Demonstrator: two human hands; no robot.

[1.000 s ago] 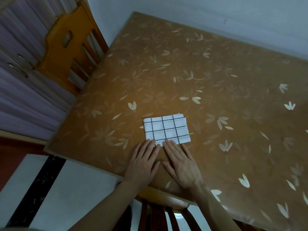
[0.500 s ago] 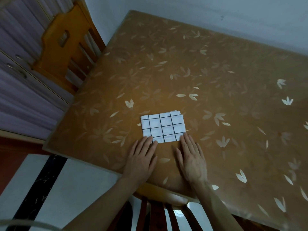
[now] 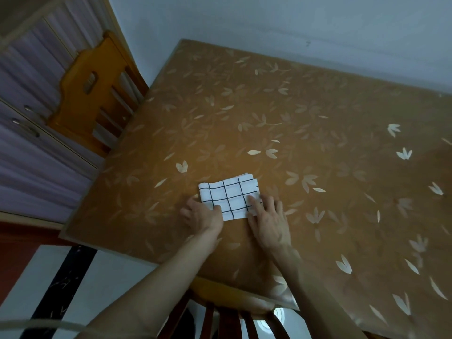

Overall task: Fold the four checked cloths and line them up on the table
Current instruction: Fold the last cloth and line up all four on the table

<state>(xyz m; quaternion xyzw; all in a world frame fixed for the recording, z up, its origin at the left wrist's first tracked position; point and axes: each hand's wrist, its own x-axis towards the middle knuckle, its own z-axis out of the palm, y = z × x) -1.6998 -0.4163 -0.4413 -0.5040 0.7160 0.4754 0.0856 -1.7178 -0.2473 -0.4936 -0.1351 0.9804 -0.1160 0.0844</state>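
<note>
Both hands have moved forward onto the folded checked cloth [image 3: 228, 198]: left hand [image 3: 204, 215] pinches its near-left corner, right hand [image 3: 267, 216] presses its right edge with spread fingers.

Words: none to read.
Numbers: none.
Cloth [image 3: 228, 198]: only black lines in squares.
Worktop [image 3: 318, 123]: only leaf pictures.
</note>
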